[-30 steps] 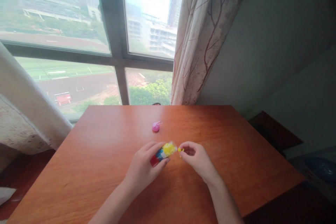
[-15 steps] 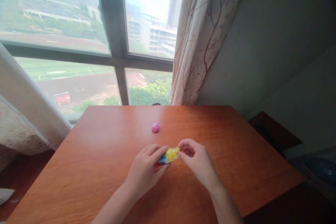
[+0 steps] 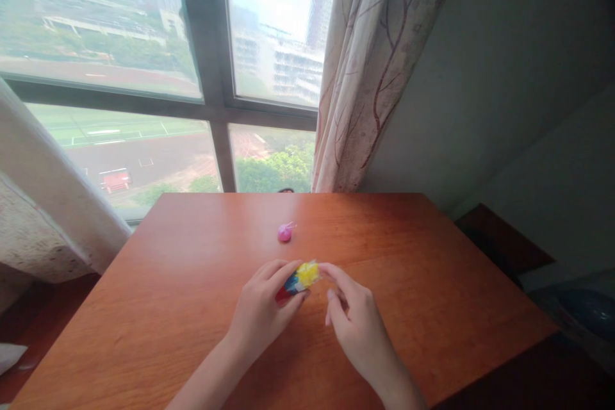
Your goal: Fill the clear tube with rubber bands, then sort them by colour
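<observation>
My left hand (image 3: pixel 262 298) is closed around a small crinkled object with yellow, white, blue and red parts (image 3: pixel 306 274), perhaps a wrapped packet. Its yellow end sticks out toward the right, between thumb and fingers, while the rest is partly hidden by the hand. My right hand (image 3: pixel 355 307) is beside that yellow end, its fingers apart and its index fingertip close to or touching the end. Nothing shows in its grasp. Farther back lies a small round pink object (image 3: pixel 284 233) with thin pale strands on top.
The brown wooden table (image 3: pixel 168 256) spreads under both hands. Its far edge meets a window (image 3: pixel 269 154). Curtains (image 3: pixel 336 134) hang on both sides, and a grey wall (image 3: pixel 456 77) is at the right.
My right thumb and finger have parted from their pinch at the yellow end, and the hand has dropped slightly. My left hand has shifted a little left with the multicoloured object.
</observation>
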`<state>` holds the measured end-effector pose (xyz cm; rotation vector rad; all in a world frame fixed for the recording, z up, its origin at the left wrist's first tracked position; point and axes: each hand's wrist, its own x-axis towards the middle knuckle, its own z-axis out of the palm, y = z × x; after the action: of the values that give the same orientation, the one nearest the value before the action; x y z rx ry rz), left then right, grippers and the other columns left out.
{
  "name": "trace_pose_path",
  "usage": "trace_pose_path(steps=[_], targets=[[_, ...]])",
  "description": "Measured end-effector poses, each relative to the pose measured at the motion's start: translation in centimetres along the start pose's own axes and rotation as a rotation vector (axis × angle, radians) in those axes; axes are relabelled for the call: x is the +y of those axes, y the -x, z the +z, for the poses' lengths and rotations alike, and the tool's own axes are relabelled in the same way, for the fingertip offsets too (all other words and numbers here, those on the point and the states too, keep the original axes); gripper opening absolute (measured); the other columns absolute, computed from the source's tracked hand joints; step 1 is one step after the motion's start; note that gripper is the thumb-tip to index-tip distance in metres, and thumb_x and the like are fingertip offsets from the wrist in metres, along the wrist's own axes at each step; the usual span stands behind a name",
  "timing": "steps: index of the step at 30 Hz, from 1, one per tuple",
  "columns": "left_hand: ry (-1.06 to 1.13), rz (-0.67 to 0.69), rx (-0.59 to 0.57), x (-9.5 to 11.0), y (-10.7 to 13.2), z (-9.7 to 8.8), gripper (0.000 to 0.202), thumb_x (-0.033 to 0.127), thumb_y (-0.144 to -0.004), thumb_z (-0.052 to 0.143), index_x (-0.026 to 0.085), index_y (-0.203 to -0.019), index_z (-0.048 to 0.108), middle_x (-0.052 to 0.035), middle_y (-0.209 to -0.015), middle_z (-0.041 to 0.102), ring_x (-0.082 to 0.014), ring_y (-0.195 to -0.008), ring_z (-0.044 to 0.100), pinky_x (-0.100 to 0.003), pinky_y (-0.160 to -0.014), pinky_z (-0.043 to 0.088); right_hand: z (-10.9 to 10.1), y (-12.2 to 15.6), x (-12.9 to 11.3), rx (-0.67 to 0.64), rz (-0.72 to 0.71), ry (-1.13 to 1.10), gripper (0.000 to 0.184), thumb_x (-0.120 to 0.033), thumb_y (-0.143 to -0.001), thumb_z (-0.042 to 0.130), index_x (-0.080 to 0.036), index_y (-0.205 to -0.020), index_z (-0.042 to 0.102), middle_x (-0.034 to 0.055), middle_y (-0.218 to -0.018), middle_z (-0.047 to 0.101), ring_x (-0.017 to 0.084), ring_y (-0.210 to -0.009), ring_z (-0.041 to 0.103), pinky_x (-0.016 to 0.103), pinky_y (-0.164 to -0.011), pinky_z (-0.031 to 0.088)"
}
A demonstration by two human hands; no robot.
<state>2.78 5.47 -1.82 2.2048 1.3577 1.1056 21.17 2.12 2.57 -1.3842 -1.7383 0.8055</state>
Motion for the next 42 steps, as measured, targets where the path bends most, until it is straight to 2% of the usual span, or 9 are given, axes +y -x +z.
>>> trace_pose_path(steps=[4,6,10,14,22,26,30,37,42], targets=[[-0.045,0.068,-0.015,0.1,0.1,0.0,0.035,0.028,-0.084,0.066,0.02,-0.118,0.061,-0.0076,-0.106,0.067,-0.0219,-0.093,0.064,-0.032,-0.082,0.053,-0.3,-0.2,-0.7,-0.027,-0.053,0.146,0.057,-0.005,-0.085,0.039,-0.022,-0.14,0.042,0.0076,-0.124,0.066,0.02,-0.103,0.067,0.032,-0.089,0.053],[-0.064,0.101,-0.022,0.2,0.1,-0.1,0.035,0.028,-0.086,0.065,0.019,-0.119,0.06,-0.0081,-0.105,0.067,-0.022,-0.092,0.064,-0.033,-0.081,0.053,-0.6,-0.4,-0.9,-0.066,-0.056,0.216,0.061,-0.003,-0.084,0.04,-0.021,-0.142,0.04,0.0084,-0.122,0.067,0.022,-0.11,0.064,0.035,-0.094,0.05],[-0.09,0.144,-0.057,0.2,0.0,-0.3,0.033,0.028,-0.087,0.063,0.02,-0.119,0.06,-0.0079,-0.104,0.067,-0.0223,-0.091,0.064,-0.033,-0.08,0.053,-1.3,-0.9,-1.2,-0.131,-0.049,0.295,0.062,-0.003,-0.083,0.042,-0.022,-0.142,0.041,0.0095,-0.116,0.07,0.023,-0.105,0.067,0.034,-0.091,0.05],[-0.045,0.121,-0.042,0.0,-0.1,-0.3,0.036,0.027,-0.085,0.066,0.021,-0.119,0.06,-0.0076,-0.105,0.067,-0.0216,-0.092,0.065,-0.031,-0.081,0.053,-2.3,-1.3,-1.2,-0.161,-0.072,0.231,0.056,-0.007,-0.086,0.043,-0.023,-0.139,0.044,0.0074,-0.112,0.071,0.021,-0.097,0.068,0.03,-0.083,0.052],[0.097,0.032,-0.013,0.0,-0.2,-0.2,0.038,0.024,-0.081,0.069,0.022,-0.118,0.063,-0.0067,-0.109,0.068,-0.0204,-0.095,0.066,-0.028,-0.084,0.053,-2.7,-1.8,-0.7,-0.029,-0.051,0.061,0.033,-0.015,-0.092,0.043,-0.021,-0.119,0.06,0.0052,-0.105,0.073,0.013,-0.067,0.067,0.023,-0.062,0.052],[0.208,-0.035,-0.052,0.6,-0.5,-0.5,0.036,0.022,-0.081,0.068,0.023,-0.117,0.065,-0.0061,-0.108,0.069,-0.0199,-0.095,0.067,-0.028,-0.084,0.053,-2.5,-1.8,-0.7,0.028,-0.071,0.058,0.026,-0.015,-0.09,0.048,-0.021,-0.106,0.067,0.0033,-0.097,0.073,0.014,-0.069,0.067,0.023,-0.063,0.052],[0.331,-0.109,-0.082,1.1,-0.8,-0.8,0.032,0.022,-0.082,0.068,0.022,-0.114,0.066,-0.0059,-0.107,0.07,-0.0196,-0.095,0.066,-0.029,-0.084,0.053,-2.4,-1.5,-1.3,0.073,-0.096,0.045,0.025,-0.015,-0.089,0.05,-0.021,-0.104,0.068,0.0033,-0.094,0.073,0.014,-0.072,0.066,0.023,-0.066,0.052],[0.437,-0.126,-0.08,1.0,-0.9,-0.5,0.032,0.022,-0.081,0.068,0.02,-0.113,0.067,-0.0083,-0.11,0.07,-0.0219,-0.099,0.066,-0.033,-0.089,0.053,-1.9,-1.5,-2.3,-0.026,-0.143,0.07,0.028,-0.012,-0.088,0.05,-0.021,-0.108,0.067,0.0032,-0.089,0.071,0.014,-0.073,0.065,0.022,-0.067,0.051],[0.451,-0.155,-0.064,1.0,-0.9,-0.6,0.034,0.021,-0.08,0.068,0.02,-0.114,0.067,-0.0081,-0.111,0.071,-0.0224,-0.1,0.067,-0.034,-0.089,0.054,-2.1,-1.5,-2.4,0.022,-0.139,0.043,0.028,-0.013,-0.088,0.047,-0.022,-0.104,0.069,0.0022,-0.08,0.068,0.015,-0.07,0.064,0.024,-0.065,0.051]])
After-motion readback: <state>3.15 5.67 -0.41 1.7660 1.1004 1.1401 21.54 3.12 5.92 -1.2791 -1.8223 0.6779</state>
